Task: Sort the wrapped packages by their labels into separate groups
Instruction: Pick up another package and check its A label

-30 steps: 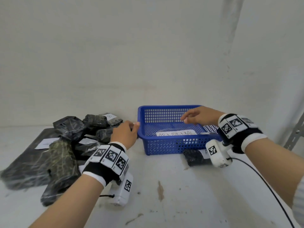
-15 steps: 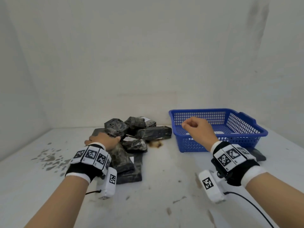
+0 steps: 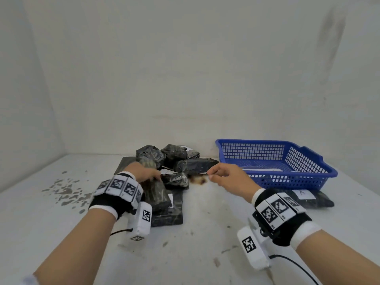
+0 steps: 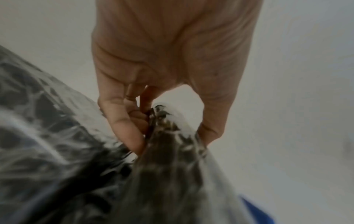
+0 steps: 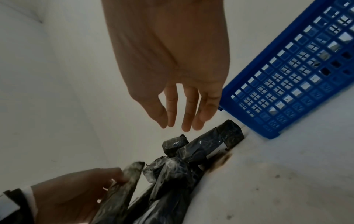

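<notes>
A heap of black wrapped packages (image 3: 176, 159) with white labels lies on the table, left of a blue basket (image 3: 329, 171). My left hand (image 3: 150, 175) grips the far end of a long package (image 3: 158, 196) on top of the heap. In the left wrist view the thumb and fingers (image 4: 124, 130) pinch that package's end (image 4: 168, 166). My right hand (image 3: 213, 176) hovers empty between heap and basket, its fingers (image 5: 186, 118) relaxed above another long package (image 5: 210, 141). One labelled package (image 3: 265, 170) lies inside the basket. A package marked A (image 3: 308, 199) lies in front of it.
The white table (image 3: 205, 233) meets walls at the back and left. A brown stain (image 3: 197, 179) sits between the heap and the basket, and grey flecks (image 3: 65, 192) mark the left side. A flat dark package (image 3: 168, 217) lies under the heap.
My left hand left the basket's corner, went to the heap and took hold of the long package. My right hand drew back out of the basket toward the heap. The head view swung left.
</notes>
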Demonstrator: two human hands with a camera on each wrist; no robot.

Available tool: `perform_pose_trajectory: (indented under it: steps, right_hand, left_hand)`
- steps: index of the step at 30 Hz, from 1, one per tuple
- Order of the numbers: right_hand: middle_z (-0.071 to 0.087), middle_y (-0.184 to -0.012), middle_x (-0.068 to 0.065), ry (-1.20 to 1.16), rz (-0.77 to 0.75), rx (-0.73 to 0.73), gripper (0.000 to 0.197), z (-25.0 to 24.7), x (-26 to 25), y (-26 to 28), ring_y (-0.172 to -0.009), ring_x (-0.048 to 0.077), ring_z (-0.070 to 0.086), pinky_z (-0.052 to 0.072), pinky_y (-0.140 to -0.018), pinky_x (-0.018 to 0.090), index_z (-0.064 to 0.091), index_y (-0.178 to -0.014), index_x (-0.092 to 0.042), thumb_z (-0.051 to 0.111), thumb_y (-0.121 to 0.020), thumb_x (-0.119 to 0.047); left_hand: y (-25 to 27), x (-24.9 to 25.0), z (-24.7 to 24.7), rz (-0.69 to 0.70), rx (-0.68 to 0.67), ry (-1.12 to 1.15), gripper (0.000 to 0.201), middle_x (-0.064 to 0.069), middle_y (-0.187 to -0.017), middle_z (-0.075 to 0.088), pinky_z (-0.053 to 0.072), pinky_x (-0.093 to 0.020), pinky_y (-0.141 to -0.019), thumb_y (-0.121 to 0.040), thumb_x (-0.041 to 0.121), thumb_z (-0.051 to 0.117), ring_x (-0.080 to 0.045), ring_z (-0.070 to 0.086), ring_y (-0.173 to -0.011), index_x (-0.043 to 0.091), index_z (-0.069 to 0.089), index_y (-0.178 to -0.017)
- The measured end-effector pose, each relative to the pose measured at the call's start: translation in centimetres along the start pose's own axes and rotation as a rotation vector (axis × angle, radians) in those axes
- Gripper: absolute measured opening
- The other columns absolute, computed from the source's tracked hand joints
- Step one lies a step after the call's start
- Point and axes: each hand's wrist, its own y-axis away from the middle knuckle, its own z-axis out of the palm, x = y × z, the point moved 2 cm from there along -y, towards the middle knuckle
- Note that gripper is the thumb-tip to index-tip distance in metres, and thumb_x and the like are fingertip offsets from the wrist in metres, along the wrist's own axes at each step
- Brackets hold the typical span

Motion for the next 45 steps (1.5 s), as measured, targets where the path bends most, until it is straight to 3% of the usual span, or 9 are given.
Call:
perform_pose_trajectory:
  steps: [8,12,15,18,23,28,32,35,45]
  right_hand:
    - [0.071,-0.109,0.028,-0.714,0.223,-0.338,0.061,1.8,-2.5,1.4,-0.082,0.040,0.073,0.060,-0.065,0.039,0.043,-0.143,-0.017,0.043,-0.098,-0.058]
    - [0.071,-0.100,0.027,-1.137,0.162,-0.139,0.031,1.2,-3.3,0.5,-0.079,0.030,0.072,0.061,-0.062,0.029,0.057,-0.119,0.003,0.057,-0.100,-0.021]
    - [0.066,-0.107,0.022,-1.232,0.041,0.041,0.013,-0.5,-2.9,-0.2,-0.087,0.024,0.069,0.061,-0.066,0.026,0.060,-0.109,0.006,0.054,-0.097,0.006]
    - [0.067,-0.112,0.020,-1.164,-0.097,0.123,0.037,-2.7,-2.8,-0.4,-0.093,0.025,0.069,0.062,-0.073,0.028,0.054,-0.132,0.000,0.053,-0.096,0.010]
    - [0.070,-0.105,0.018,-0.867,-0.287,0.140,0.051,-6.1,-3.7,0.5,-0.097,0.028,0.071,0.059,-0.079,0.030,0.055,-0.137,-0.025,0.055,-0.096,0.005]
    - [0.072,-0.111,0.021,-0.688,-0.357,0.179,0.032,-9.0,-4.2,1.9,-0.089,0.031,0.074,0.059,-0.068,0.028,0.062,-0.123,-0.019,0.063,-0.094,-0.005]
    - [0.074,-0.104,0.013,-0.507,-0.387,0.177,0.044,-10.3,-4.7,3.0,-0.067,0.026,0.070,0.053,-0.052,0.026,0.062,-0.127,-0.036,0.069,-0.091,-0.013]
    - [0.072,-0.093,0.006,-0.418,-0.405,0.214,0.032,-10.6,-5.1,3.3,-0.053,0.016,0.057,0.045,-0.045,0.022,0.068,-0.115,-0.028,0.074,-0.088,-0.011]
    - [0.070,-0.086,-0.008,-0.391,-0.412,0.284,0.032,-10.0,-6.4,4.0,-0.053,-0.002,0.059,0.044,-0.053,0.012,0.065,-0.110,-0.025,0.078,-0.083,-0.013]
  left_hand:
    - [3.6,3.4,-0.2,0.579,-0.103,0.814,0.044,-0.016,-0.100,0.072,0.058,-0.026,-0.073,-0.065,0.002,0.080,-0.028,0.071,-0.093,-0.002,0.063,-0.106]
    - [3.8,4.0,1.1,0.717,-0.170,0.800,0.066,-0.006,-0.109,0.069,0.056,-0.029,-0.082,-0.045,0.011,0.091,-0.022,0.068,-0.100,0.018,0.058,-0.102]
    - [4.0,4.1,2.1,0.683,-0.409,0.792,0.092,-0.011,-0.124,0.066,0.054,-0.031,-0.091,-0.049,0.039,0.094,-0.027,0.065,-0.113,0.014,0.051,-0.126]
    - [4.7,4.8,2.5,0.591,-0.468,0.871,0.084,-0.018,-0.128,0.063,0.058,-0.035,-0.087,-0.065,0.044,0.085,-0.037,0.066,-0.108,0.007,0.050,-0.132]
    - [5.2,7.3,2.1,0.616,-0.215,1.003,0.029,-0.024,-0.110,0.066,0.060,-0.029,-0.062,-0.094,0.001,0.051,-0.035,0.073,-0.076,0.009,0.054,-0.122]
    - [6.5,9.2,1.9,0.724,-0.194,0.948,0.025,-0.011,-0.099,0.072,0.061,-0.034,-0.073,-0.095,0.000,0.049,-0.028,0.073,-0.086,0.007,0.061,-0.117]
    - [7.3,9.6,1.9,0.763,-0.084,0.828,0.021,-0.006,-0.083,0.075,0.061,-0.033,-0.071,-0.096,0.003,0.050,-0.028,0.072,-0.073,0.012,0.061,-0.112]
    - [7.9,10.0,2.2,0.769,-0.043,0.713,0.016,-0.004,-0.074,0.073,0.059,-0.040,-0.069,-0.096,0.013,0.056,-0.030,0.069,-0.064,0.012,0.058,-0.112]
    - [9.9,10.6,2.3,0.712,0.077,0.619,0.044,-0.002,-0.083,0.071,0.055,-0.039,-0.067,-0.081,0.024,0.076,-0.016,0.066,-0.064,0.013,0.053,-0.117]
